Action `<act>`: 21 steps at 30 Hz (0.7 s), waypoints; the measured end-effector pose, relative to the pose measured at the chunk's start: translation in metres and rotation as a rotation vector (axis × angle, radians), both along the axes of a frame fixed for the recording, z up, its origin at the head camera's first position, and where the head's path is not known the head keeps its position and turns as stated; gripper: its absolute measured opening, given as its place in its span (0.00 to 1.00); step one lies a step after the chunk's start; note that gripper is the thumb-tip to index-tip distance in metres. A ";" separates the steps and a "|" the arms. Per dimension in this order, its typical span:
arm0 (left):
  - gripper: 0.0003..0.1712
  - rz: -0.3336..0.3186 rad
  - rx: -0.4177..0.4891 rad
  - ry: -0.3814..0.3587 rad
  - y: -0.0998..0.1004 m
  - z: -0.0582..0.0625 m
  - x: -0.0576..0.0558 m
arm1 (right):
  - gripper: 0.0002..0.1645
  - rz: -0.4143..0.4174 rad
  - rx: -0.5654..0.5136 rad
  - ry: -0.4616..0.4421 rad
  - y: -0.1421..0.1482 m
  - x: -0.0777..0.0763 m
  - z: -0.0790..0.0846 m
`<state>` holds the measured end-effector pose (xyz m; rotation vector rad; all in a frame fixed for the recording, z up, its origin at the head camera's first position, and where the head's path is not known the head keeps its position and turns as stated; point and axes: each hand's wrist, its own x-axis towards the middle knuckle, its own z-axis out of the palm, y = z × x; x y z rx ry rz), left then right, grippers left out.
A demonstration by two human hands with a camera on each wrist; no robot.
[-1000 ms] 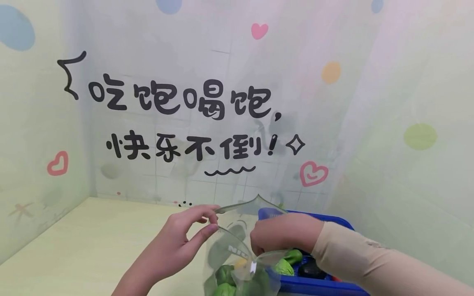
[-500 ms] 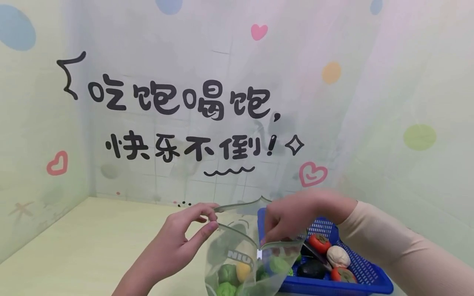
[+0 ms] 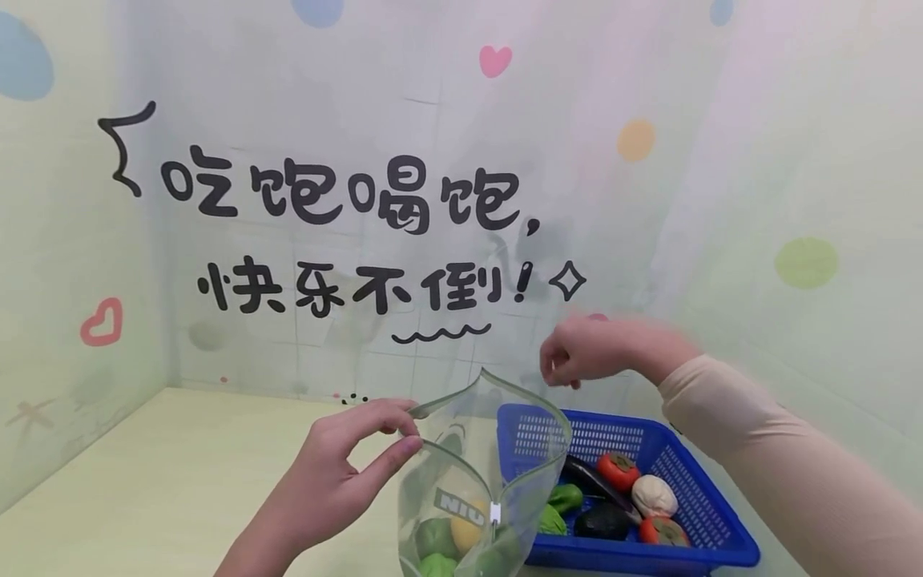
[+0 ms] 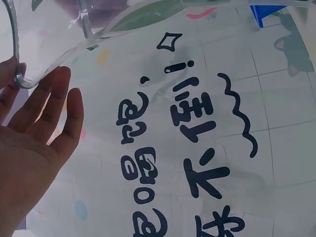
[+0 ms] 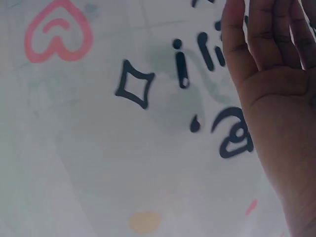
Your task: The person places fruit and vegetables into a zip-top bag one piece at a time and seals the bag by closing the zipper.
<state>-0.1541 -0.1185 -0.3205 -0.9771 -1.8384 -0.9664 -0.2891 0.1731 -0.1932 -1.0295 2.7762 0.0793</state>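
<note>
My left hand pinches the left rim of a clear zip bag between thumb and fingers; its mouth gapes upward. In the left wrist view, the fingers meet the bag's edge. Through the bag show a dark green round vegetable, a yellow piece and a lighter green one. My right hand is raised above and behind the blue basket, fingers loosely bent. Nothing shows in its grasp, and the right wrist view shows the bare palm.
Inside the basket lie an eggplant, persimmon-like red fruits, a whitish wrinkled ball, a black oval piece and green vegetables. A printed backdrop rises behind the pale table.
My right hand has come out of the bag's mouth and risen up to the right, uncovering the basket. The left hand keeps its pinch on the bag's rim.
</note>
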 end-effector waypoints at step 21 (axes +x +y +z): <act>0.16 -0.015 0.034 0.037 0.003 0.001 0.001 | 0.14 -0.354 0.115 -0.253 0.038 -0.031 -0.166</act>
